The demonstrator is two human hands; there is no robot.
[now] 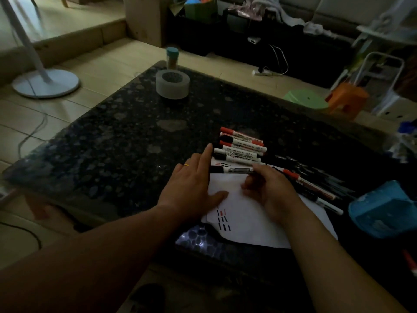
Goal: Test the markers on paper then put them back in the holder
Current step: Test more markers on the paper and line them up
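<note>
Markers (240, 146) lie in a tight row on the dark speckled table (117, 154), red-capped and black-capped ones side by side, just beyond the far edge of my white paper (248, 220). This is the only view, from my head, looking down at both my hands in dim light.

My left hand (194, 184) rests flat with fingers spread, its palm on the table at the paper's left edge and its thumb lying on the sheet; the index finger reaches toward the caps of the row. A thin ring sits on one finger. My right hand (268, 188) is curled over the paper and pinches the barrel of a black-capped marker (232, 170), which lies crosswise along the paper's far edge. The cap appears to be on, though the picture is too dark for me to be sure.

The paper carries short test strokes (223, 219) in black and red near its close left corner, and a few more at its far edge, so I judge that a good part of the testing is done. More markers (313, 188) lie loosely to the right of the sheet, partly on it.

A blue container (383, 208) sits near the right edge of the table; I take it to be the holder, but I cannot tell for certain. No markers stand in it that I can see, so I judge the putting-back is all left to do.
</note>
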